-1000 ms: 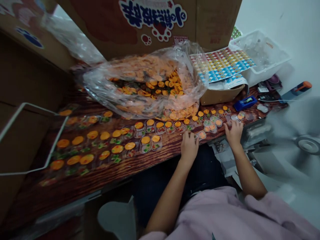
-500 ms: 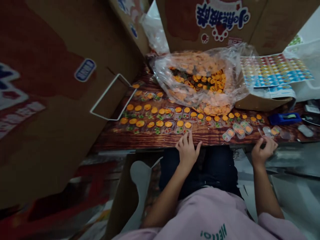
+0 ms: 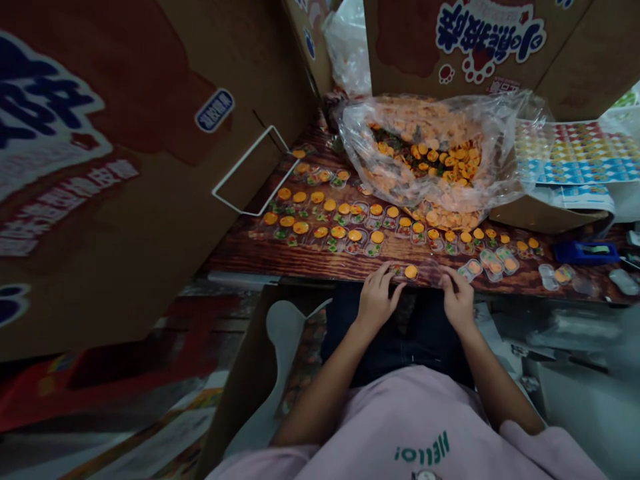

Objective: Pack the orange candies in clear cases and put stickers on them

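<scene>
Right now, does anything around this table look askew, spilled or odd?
Mildly: the back carton shows its lettering upside down, so it seems to stand inverted. Right of the right hand, a few clear packs sit bunched and seem to overlap, unlike the neater rows of packs. I see no obvious spill.

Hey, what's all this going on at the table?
A person in a pink top has both hands at the near edge of a wood-patterned table. The left hand is at one end of a small clear case with an orange disc; the right hand is at clear plastic beside it. Similar pieces lie in rows beyond, in front of an open plastic bag of orange discs.
</scene>
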### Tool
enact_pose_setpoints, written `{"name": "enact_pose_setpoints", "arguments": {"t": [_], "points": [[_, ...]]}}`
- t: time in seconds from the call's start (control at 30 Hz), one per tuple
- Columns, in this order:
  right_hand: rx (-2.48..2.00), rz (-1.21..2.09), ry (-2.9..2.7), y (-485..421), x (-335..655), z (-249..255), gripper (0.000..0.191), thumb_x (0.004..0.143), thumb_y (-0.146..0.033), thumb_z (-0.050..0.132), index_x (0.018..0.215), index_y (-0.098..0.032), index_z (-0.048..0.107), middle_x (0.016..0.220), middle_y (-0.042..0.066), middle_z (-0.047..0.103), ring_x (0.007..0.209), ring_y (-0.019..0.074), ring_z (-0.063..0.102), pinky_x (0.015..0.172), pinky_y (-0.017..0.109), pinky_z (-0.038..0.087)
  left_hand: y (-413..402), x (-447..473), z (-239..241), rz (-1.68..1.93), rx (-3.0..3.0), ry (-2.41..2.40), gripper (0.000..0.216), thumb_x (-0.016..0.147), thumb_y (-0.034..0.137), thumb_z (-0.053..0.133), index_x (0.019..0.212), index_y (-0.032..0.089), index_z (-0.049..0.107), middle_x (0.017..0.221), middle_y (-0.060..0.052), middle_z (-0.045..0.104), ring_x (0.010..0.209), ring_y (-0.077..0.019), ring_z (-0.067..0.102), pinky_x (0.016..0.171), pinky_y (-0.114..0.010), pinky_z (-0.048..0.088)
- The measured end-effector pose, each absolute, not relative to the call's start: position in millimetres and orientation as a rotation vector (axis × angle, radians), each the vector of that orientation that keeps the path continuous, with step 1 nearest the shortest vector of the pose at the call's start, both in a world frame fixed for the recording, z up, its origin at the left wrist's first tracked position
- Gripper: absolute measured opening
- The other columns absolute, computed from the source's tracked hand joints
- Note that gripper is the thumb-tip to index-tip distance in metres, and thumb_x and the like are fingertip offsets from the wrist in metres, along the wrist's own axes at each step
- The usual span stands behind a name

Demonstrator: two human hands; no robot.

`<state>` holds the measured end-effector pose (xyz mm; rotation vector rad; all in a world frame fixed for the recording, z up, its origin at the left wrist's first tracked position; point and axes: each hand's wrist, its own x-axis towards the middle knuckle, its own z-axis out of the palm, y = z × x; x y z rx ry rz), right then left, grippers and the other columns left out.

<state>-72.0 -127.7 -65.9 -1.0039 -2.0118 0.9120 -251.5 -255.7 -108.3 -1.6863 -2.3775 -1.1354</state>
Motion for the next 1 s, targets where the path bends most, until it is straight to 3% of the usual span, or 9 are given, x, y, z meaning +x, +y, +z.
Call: {"name": "enact_pose_setpoints", "arguments": {"t": [0.1, 0.27, 0.47, 0.57, 0.67, 0.8, 0.9, 1.0], "points": [[-0.947, 1.014, -2.145, -109.5, -90.8, -71.0, 0.035, 0.104, -0.04, 0.047, 0.109, -0.02, 0.076, 0.09, 0.008, 0.072, 0.078, 0.0212, 0.067, 0.074, 0.036, 0.058, -249.2, -259.1, -102.7, -1.25, -1.661, -2.417, 0.04, 0.101, 0.038, 0.061, 0.135, 0.017, 0.058, 0.133, -0.016, 0.069, 0.128, -0.0281, 0.065, 0.109, -0.044, 0.049], [-0.895, 0.919, -2.382, -99.0, -119.1, -79.1, 0.034, 0.102, -0.03, 0.046, 0.103, -0.019, 0.078, 0.092, 0.009, 0.069, 0.085, 0.023, 0.068, 0.08, 0.037, 0.058, -239.1, -274.3, -95.7, -1.298, -1.776, -2.474, 0.071, 0.096, 0.039, 0.069, 0.157, 0.019, 0.038, 0.13, -0.013, 0.07, 0.123, -0.0285, 0.065, 0.107, -0.044, 0.05], [-0.962, 0.638, -2.523, -119.9, -134.0, -80.7, 0.038, 0.099, -0.016, 0.042, 0.112, -0.018, 0.077, 0.103, 0.014, 0.064, 0.086, 0.0253, 0.067, 0.08, 0.039, 0.058, -239.2, -282.3, -94.3, -1.049, -1.965, -2.426, 0.051, 0.095, 0.045, 0.07, 0.141, 0.024, 0.062, 0.128, -0.012, 0.069, 0.121, -0.0293, 0.062, 0.103, -0.044, 0.05], [-1.013, 0.507, -2.59, -130.4, -133.8, -79.3, 0.038, 0.102, -0.019, 0.041, 0.121, -0.017, 0.074, 0.109, 0.015, 0.062, 0.084, 0.0254, 0.066, 0.074, 0.038, 0.056, -242.2, -279.6, -91.0, -0.968, -1.978, -2.404, 0.047, 0.1, 0.047, 0.062, 0.14, 0.021, 0.064, 0.138, -0.013, 0.067, 0.127, -0.0298, 0.06, 0.105, -0.044, 0.048], [-0.94, 0.398, -2.602, -139.8, -126.6, -80.8, 0.039, 0.104, -0.023, 0.04, 0.13, -0.02, 0.07, 0.113, 0.016, 0.064, 0.097, 0.029, 0.065, 0.083, 0.041, 0.056, -248.1, -273.2, -89.8, -0.847, -2.031, -2.37, 0.048, 0.106, 0.041, 0.048, 0.147, 0.019, 0.059, 0.154, -0.014, 0.057, 0.14, -0.0298, 0.053, 0.111, -0.046, 0.044], [-0.748, 0.284, -2.665, -157.3, -104.6, -87.9, 0.042, 0.106, -0.028, 0.042, 0.143, -0.02, 0.061, 0.133, 0.019, 0.067, 0.118, 0.0341, 0.061, 0.103, 0.054, 0.047, -260.3, -262.4, -97.7, -0.677, -2.074, -2.362, 0.062, 0.105, 0.042, 0.046, 0.16, 0.014, 0.041, 0.169, -0.015, 0.036, 0.158, -0.0318, 0.033, 0.123, -0.05, 0.032], [-0.695, 0.189, -2.779, -171.2, -91.1, -91.5, 0.056, 0.107, -0.036, 0.044, 0.159, -0.015, 0.04, 0.158, 0.021, 0.052, 0.145, 0.038, 0.046, 0.115, 0.061, 0.034, -265.1, -255.9, -103.1, -0.599, -2.094, -2.383, 0.063, 0.105, 0.033, 0.04, 0.165, 0.013, 0.031, 0.171, -0.015, 0.031, 0.16, -0.0278, 0.028, 0.128, -0.051, 0.025], [-0.696, 0.116, -2.867, -174.6, -90.2, -90.7, 0.066, 0.107, -0.04, 0.045, 0.163, -0.007, 0.031, 0.166, 0.024, 0.04, 0.156, 0.0392, 0.032, 0.123, 0.063, 0.024, -259.3, -251.3, -98.4, -0.525, -2.128, -2.403, 0.068, 0.101, 0.026, 0.041, 0.165, 0.006, 0.027, 0.172, -0.018, 0.026, 0.162, -0.0284, 0.022, 0.13, -0.053, 0.02]]}}
